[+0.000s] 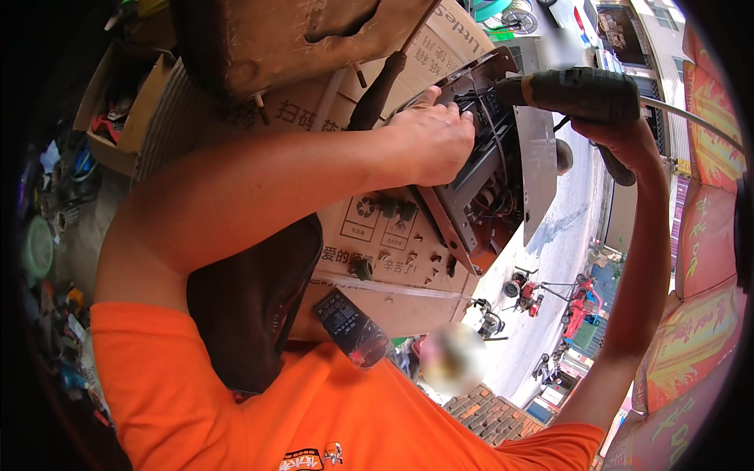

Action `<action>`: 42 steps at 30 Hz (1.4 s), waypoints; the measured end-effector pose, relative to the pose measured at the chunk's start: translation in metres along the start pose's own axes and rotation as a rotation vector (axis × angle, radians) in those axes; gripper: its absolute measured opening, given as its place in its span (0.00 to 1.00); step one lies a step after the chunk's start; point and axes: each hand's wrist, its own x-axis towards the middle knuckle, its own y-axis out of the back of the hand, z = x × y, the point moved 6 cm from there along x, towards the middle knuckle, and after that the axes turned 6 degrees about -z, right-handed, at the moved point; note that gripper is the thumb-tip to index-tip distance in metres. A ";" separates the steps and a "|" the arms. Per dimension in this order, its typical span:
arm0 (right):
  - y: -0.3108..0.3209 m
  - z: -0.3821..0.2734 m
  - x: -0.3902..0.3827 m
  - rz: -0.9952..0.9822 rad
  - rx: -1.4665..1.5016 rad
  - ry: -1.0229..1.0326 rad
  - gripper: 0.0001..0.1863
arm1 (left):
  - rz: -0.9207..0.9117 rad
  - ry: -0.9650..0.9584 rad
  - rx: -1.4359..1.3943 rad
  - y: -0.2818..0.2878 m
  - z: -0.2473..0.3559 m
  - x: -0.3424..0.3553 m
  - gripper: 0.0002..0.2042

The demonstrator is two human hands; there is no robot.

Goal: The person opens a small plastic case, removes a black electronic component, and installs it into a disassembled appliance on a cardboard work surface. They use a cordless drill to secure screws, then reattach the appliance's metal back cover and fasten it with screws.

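Observation:
An opened metal appliance housing point(463, 188), with wires and parts inside, stands tilted on a cardboard sheet point(377, 267). My left hand point(432, 141) lies over its near left edge, fingers curled onto the frame; whatever lies under them is hidden. In my right hand point(620, 141) is a black cordless drill point(585, 94), gripped by the handle. Its front end points left at the top of the housing; the tip's contact cannot be made out. Beside my left wrist is a dark tapered handle point(382, 90), its far end hidden by my forearm.
Small screws or metal bits point(420, 235) lie on the cardboard. Nearer me are a dark labelled container point(349, 326) and a black bag-like object point(255, 294). A worn brown casing point(290, 47) stands at the far left, beside an open cardboard box point(118, 110). Red machines point(580, 306) stand outside.

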 end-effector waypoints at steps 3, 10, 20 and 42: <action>0.000 -0.001 0.001 -0.002 -0.041 0.005 0.20 | 0.013 0.002 -0.007 0.000 -0.001 0.000 0.27; 0.004 0.010 0.004 0.019 -0.053 -0.017 0.20 | -0.020 -0.003 -0.010 0.001 0.000 0.000 0.27; 0.008 -0.019 -0.010 0.080 -0.088 0.035 0.22 | -0.019 -0.004 0.017 0.001 0.002 -0.001 0.26; -0.205 0.118 -0.397 0.998 0.766 -0.235 0.23 | 0.043 0.185 0.417 0.012 0.010 0.048 0.27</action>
